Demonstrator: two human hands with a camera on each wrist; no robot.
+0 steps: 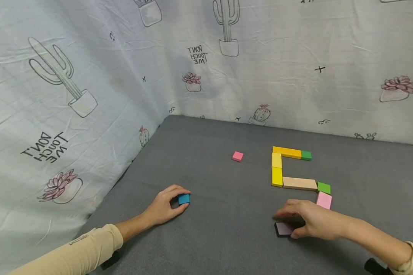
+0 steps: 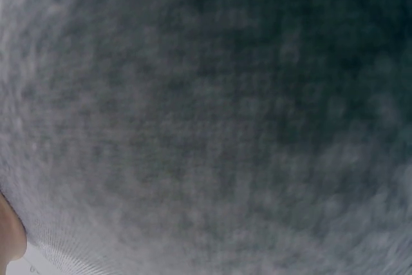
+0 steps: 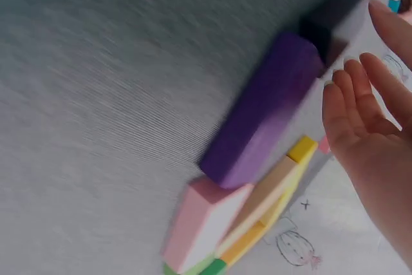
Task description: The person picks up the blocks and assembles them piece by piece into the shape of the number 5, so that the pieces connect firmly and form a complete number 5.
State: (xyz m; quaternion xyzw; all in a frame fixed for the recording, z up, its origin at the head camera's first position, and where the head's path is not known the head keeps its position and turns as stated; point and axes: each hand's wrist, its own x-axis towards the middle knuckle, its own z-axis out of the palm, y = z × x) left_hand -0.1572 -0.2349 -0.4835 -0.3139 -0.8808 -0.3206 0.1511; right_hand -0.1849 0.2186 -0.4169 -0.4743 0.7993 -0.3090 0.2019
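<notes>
My left hand (image 1: 166, 205) pinches a small blue block (image 1: 184, 199) between thumb and fingers on the grey cloth. At the lower right my right hand (image 1: 314, 220) hovers around a dark block (image 1: 283, 229), its thumb close to the near edge. The right wrist view shows those fingers relaxed beside this black block (image 3: 344, 14), which touches the end of a purple block (image 3: 264, 111). In the head view the hand hides the purple block. A pink block (image 1: 324, 200) adjoins its other end. The left wrist view holds mostly blurred cloth and a bit of skin (image 2: 9, 239).
From the pink block the line continues through a light green block (image 1: 324, 188), a tan block (image 1: 299, 183), two yellow blocks (image 1: 277, 169), an orange block (image 1: 286, 152) and a green block (image 1: 306, 155). A loose coral-pink block (image 1: 238, 156) lies left of them. Printed curtains (image 1: 282, 76) enclose the surface.
</notes>
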